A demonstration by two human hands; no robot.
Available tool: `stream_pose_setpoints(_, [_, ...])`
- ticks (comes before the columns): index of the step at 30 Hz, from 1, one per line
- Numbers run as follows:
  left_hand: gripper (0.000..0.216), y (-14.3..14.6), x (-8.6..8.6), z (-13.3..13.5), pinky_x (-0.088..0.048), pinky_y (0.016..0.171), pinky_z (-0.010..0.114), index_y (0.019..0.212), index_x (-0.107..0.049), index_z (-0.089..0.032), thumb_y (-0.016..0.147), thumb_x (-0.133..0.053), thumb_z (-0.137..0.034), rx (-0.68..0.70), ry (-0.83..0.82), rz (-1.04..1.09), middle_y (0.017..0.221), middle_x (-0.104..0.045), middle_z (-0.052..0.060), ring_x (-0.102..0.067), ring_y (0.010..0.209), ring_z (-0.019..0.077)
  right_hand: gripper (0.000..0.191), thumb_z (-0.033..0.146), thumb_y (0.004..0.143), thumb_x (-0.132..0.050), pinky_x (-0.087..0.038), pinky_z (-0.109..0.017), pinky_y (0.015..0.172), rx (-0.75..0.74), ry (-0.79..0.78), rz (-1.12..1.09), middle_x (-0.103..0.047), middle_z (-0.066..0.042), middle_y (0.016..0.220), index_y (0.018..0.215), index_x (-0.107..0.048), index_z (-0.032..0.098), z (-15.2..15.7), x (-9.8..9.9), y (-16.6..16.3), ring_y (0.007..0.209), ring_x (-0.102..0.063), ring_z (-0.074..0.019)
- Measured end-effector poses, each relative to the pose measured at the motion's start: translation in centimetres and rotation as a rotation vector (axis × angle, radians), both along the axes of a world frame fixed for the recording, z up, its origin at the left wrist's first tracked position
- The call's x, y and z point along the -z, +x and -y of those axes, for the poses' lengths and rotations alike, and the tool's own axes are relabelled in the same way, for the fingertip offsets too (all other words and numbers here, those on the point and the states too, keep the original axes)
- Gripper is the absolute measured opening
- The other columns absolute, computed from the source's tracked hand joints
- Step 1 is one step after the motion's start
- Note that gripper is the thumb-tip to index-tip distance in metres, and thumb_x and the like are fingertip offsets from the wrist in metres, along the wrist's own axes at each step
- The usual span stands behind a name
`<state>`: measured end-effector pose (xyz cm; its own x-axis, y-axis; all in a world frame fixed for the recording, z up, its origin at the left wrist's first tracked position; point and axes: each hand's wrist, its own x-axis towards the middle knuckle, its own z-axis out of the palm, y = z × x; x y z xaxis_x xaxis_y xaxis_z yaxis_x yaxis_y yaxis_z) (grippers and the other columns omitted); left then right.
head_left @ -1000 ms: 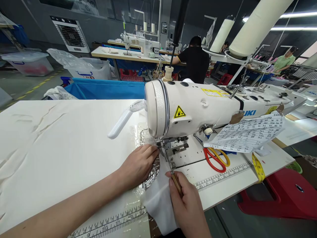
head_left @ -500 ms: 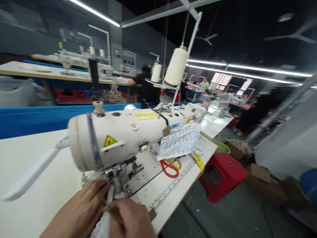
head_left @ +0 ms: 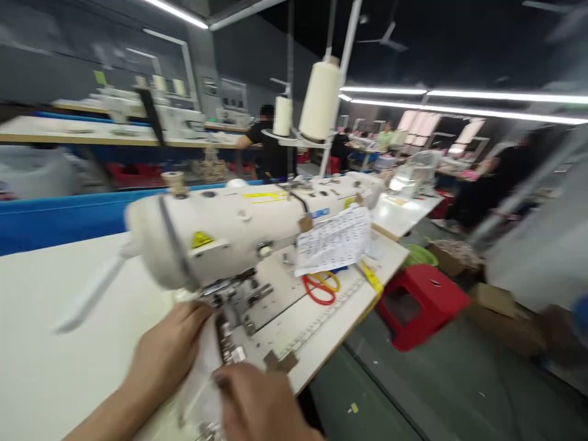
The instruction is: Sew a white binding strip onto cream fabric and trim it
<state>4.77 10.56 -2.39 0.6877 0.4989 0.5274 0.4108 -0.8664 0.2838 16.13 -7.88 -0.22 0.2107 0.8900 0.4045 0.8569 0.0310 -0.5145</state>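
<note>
A white sewing machine (head_left: 220, 229) stands on the table, with a blurred strip of thin white fabric (head_left: 206, 361) in front of its needle area. My left hand (head_left: 169, 343) is closed on the fabric's left side, its fingertips close by the presser foot. Nearer to me, my right hand (head_left: 264, 401) pinches the fabric's right edge between thumb and fingers. Something shiny, too smeared to name, lies beneath the fabric at the bottom. The needle itself is hidden.
Scissors (head_left: 319, 288) with red and yellow handles lie right of the machine, near a printed paper sheet (head_left: 333, 242) and a yellow tape measure (head_left: 371, 278). Thread cones (head_left: 320, 101) stand behind. A red stool (head_left: 420, 303) is beside the table. Other people sit farther back.
My right hand has moved away from my left hand, and more white fabric shows between them. The view has shifted slightly, so the machine appears higher.
</note>
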Motion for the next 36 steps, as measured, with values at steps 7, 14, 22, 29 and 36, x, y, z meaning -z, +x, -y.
stream_pose_setpoints(7, [0.025, 0.2, -2.3, 0.2, -0.057, 0.074, 0.031, 0.080, -0.072, -0.020, 0.090, -0.052, -0.033, 0.029, -0.355, 0.108, 0.090, -0.072, 0.006, -0.068, 0.084, 0.0206, 0.032, 0.019, 0.097, -0.037, -0.053, -0.031, 0.060, -0.004, -0.057, 0.051, -0.076, -0.011, 0.093, 0.123, -0.055, 0.013, -1.6, 0.1, 3.0, 0.075, -0.075, -0.0251])
stream_pose_setpoints(14, [0.025, 0.0, -2.1, 0.1, -0.055, 0.075, 0.030, 0.082, -0.071, -0.021, 0.090, -0.052, -0.035, 0.031, -0.459, 0.129, 0.089, -0.071, 0.004, -0.067, 0.082, 0.0194, 0.032, 0.016, 0.094, -0.038, -0.052, -0.032, 0.056, -0.004, -0.064, 0.113, -0.076, -0.010, 0.094, 0.118, -0.060, 0.013, -2.8, 0.7, 2.6, 0.075, -0.075, -0.0258])
stream_pose_setpoints(22, [0.025, 0.1, -2.0, 0.0, -0.055, 0.073, 0.030, 0.080, -0.070, -0.021, 0.090, -0.053, -0.037, 0.010, -0.457, 0.112, 0.090, -0.071, 0.005, -0.068, 0.083, 0.0200, 0.031, 0.018, 0.096, -0.039, -0.050, -0.029, 0.056, -0.004, -0.068, 0.095, -0.076, -0.009, 0.094, 0.119, -0.060, 0.015, -2.8, 0.8, 2.7, 0.074, -0.074, -0.0233])
stream_pose_setpoints(29, [0.026, 0.1, -2.2, 0.1, -0.055, 0.073, 0.031, 0.079, -0.069, -0.021, 0.090, -0.051, -0.035, 0.010, -0.463, 0.106, 0.088, -0.071, 0.005, -0.067, 0.082, 0.0205, 0.033, 0.019, 0.098, -0.035, -0.053, -0.031, 0.058, -0.017, -0.098, 0.104, -0.076, -0.011, 0.097, 0.119, -0.060, 0.015, -3.0, 0.8, 2.7, 0.077, -0.074, -0.0238])
stream_pose_setpoints(36, [0.025, 0.1, -2.3, 0.0, -0.055, 0.075, 0.032, 0.080, -0.068, -0.021, 0.090, -0.050, -0.035, 0.020, -0.463, 0.092, 0.090, -0.071, 0.005, -0.067, 0.085, 0.0206, 0.036, 0.020, 0.100, -0.033, -0.056, -0.033, 0.061, -0.038, -0.098, 0.106, -0.074, -0.013, 0.099, 0.124, -0.058, 0.012, -3.0, 1.0, 2.7, 0.080, -0.074, -0.0250])
